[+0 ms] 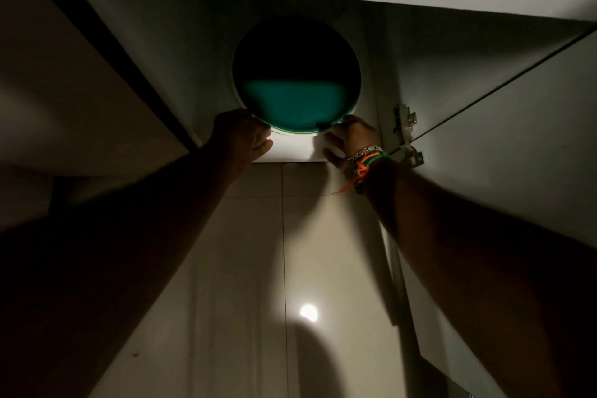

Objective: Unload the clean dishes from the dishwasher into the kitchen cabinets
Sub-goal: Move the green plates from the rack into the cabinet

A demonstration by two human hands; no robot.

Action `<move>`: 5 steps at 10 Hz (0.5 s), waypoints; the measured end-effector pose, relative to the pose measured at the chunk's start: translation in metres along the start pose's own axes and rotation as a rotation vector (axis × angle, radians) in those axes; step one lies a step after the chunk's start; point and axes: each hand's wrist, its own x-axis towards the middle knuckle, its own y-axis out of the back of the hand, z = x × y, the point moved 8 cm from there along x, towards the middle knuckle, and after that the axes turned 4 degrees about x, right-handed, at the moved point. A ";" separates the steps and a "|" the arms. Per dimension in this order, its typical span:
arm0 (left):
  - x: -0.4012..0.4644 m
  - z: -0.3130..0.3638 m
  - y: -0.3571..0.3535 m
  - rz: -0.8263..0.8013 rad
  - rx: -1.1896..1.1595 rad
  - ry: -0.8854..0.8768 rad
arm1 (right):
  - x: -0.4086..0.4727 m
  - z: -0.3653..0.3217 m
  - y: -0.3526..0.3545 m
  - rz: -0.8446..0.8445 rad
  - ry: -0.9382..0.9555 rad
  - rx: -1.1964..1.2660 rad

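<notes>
Looking up from below into an open upper cabinet (193,42), white walls dim and shadowed, tiled wall (258,252) beneath catching one bright reflected spot. Cabinet door (533,155) swung open to the right, two metal hinges (403,121) showing at its inner edge. Both arms stretched high, forearms dark against the tiles. Teal plate (295,97) up at the cabinet opening, its round underside facing down toward the camera, upper half lost in shadow, lower half lit; a pale rim visible along the near edge, possibly a second plate stacked with it, hard to tell. Plate's near rim sitting just over the front lip of the cabinet shelf (290,149), so most likely being slid in flat onto the shelf. Left hand (242,136) at the lower-left rim, fingers curled against the edge; right hand (350,139) at the lower-right rim, fingers bent and touching the edge from below. Two-handed hold probably down to the overhead reach: one hand each side keeps the plate level and stops it tipping back off the lip. Whether either hand truly clamps the rim or merely pushes it, cannot tell in this light. Bracelets (365,158) on the right wrist, metal links plus orange and green threads, loose ends dangling. No brand, label or writing readable anywhere.
</notes>
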 end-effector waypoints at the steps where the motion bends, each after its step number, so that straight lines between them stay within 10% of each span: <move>1: 0.001 -0.003 0.005 -0.035 -0.103 -0.086 | -0.010 -0.005 -0.006 -0.022 0.109 -0.275; 3: -0.036 0.020 0.010 0.184 -0.058 -0.040 | -0.063 -0.011 -0.021 -0.100 0.649 -1.403; 5: -0.084 0.051 0.023 0.269 0.514 -0.327 | -0.122 -0.035 -0.036 -0.092 0.891 -1.685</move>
